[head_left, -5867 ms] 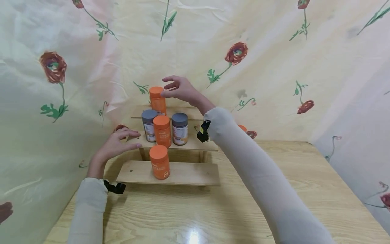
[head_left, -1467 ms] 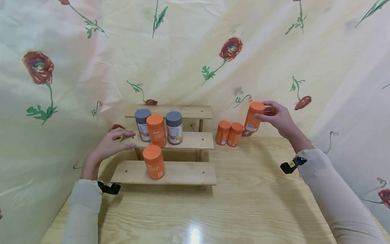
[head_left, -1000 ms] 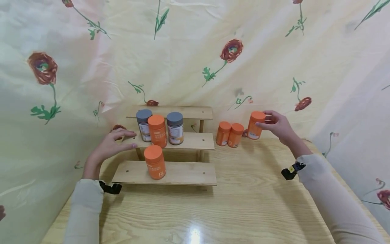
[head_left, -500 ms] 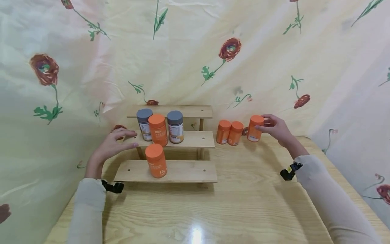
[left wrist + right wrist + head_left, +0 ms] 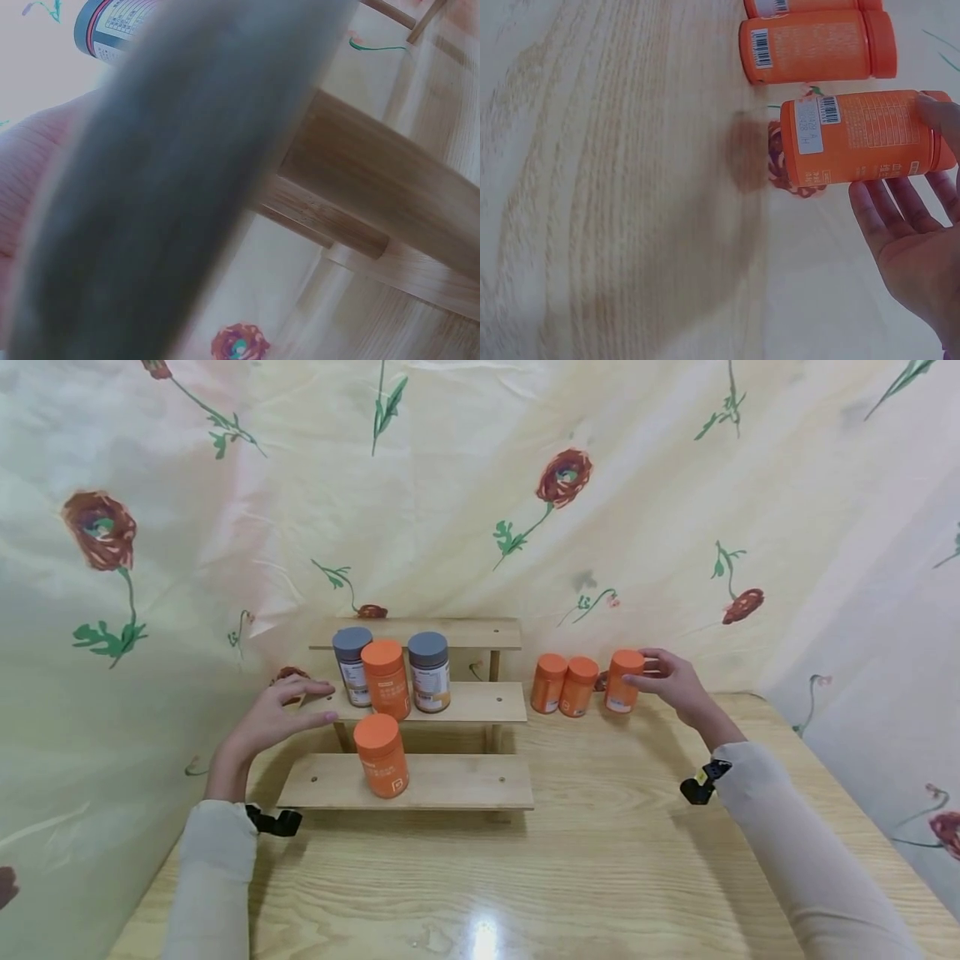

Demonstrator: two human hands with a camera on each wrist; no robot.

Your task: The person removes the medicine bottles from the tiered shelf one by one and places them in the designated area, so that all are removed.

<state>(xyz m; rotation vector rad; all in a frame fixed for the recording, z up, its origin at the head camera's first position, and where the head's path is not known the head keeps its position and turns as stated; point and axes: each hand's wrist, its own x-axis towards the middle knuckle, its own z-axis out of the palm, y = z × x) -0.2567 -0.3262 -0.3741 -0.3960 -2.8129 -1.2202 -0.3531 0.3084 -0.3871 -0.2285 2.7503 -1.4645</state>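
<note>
Held orange jar (image 5: 621, 689): at the back right of the worktop (image 5: 585, 843), in front of the flower-printed sheet (image 5: 465, 527). Roughly upright; whether its base touches the wood, cannot tell.

Looks: a straight-sided cylinder, orange all over, with a plain lid and a groove where lid meets body. Right wrist view shows the back of the label: a white sticker (image 5: 808, 126) near the base with small dark characters, barcode (image 5: 829, 110) beside it, then a pale ruled table and lines of white print, too small to read.

Right hand (image 5: 675, 683): grip clamped on this jar near the lid, thumb on the near side, fingers round the far side.

Just left of it, two orange jars (image 5: 579, 689) stand side by side, upright and close together, similar in colour and shape.

Left hand (image 5: 279, 717): grip apart, holding nothing, thumb and fingers spread by the left end of the middle shelf (image 5: 483, 700). That shelf carries two grey-lidded jars (image 5: 430, 681) with an orange-lidded jar (image 5: 388, 689) between them, set forward. One more orange jar, the lowest one (image 5: 382, 764), stands on the bottom shelf (image 5: 465, 781). Left wrist view: a blurred dark shape (image 5: 172, 172) covers much of it.
</note>
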